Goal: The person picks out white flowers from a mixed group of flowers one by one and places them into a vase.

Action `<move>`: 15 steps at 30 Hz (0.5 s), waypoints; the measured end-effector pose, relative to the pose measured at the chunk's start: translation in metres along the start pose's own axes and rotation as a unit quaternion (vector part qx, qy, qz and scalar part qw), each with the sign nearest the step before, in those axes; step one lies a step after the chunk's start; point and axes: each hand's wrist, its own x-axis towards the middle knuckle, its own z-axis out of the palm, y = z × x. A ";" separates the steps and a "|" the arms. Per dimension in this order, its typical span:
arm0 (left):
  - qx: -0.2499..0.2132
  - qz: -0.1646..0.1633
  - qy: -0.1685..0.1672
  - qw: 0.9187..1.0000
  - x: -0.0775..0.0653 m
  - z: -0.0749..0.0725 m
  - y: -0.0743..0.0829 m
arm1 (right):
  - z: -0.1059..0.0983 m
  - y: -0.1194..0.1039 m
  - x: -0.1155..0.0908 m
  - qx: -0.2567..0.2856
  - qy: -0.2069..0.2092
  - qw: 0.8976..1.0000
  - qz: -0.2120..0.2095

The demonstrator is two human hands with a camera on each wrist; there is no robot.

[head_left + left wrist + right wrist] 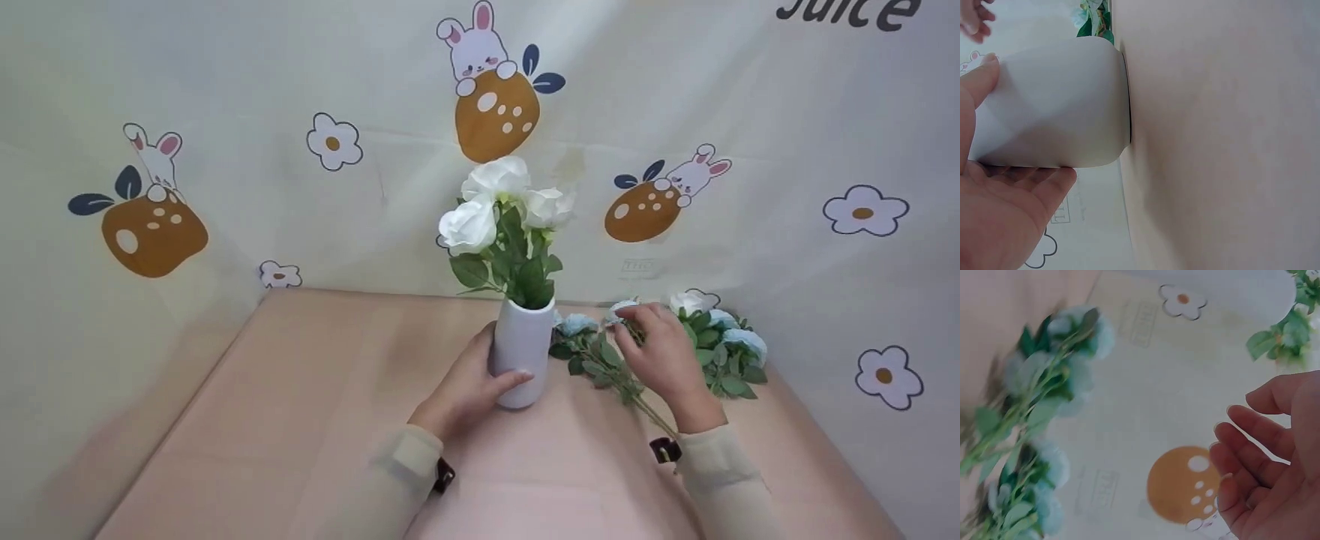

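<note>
My left hand grips a white cylindrical vase from its left side, the thumb across the front. The vase stands upright on the table. White artificial roses with green leaves rise out of its mouth. In the left wrist view the vase's lower part shows at the tabletop, between thumb and fingers. My right hand is raised to the right of the vase, overlapping the blue flowers in the head view. Its fingers are loosely bent and hold nothing in the right wrist view.
Another bunch of pale blue flowers, with a white bloom, lies at the table's back right. Bare stems point toward the near side. A patterned cloth backdrop hangs behind the pink-covered table.
</note>
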 end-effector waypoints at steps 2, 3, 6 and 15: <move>-0.002 -0.001 0.000 1.000 0.000 0.000 0.000 | -0.003 0.013 -0.003 -0.011 -0.022 0.999 0.022; -0.002 -0.004 -0.001 1.000 0.000 0.000 0.000 | -0.004 0.020 -0.005 -0.017 -0.033 0.999 0.035; 0.003 0.000 -0.003 1.000 0.000 0.000 0.000 | -0.011 0.036 -0.009 -0.039 -0.063 0.995 0.067; 0.018 -0.005 -0.001 1.000 0.002 0.000 0.000 | -0.033 0.065 -0.012 -0.062 -0.107 0.985 0.119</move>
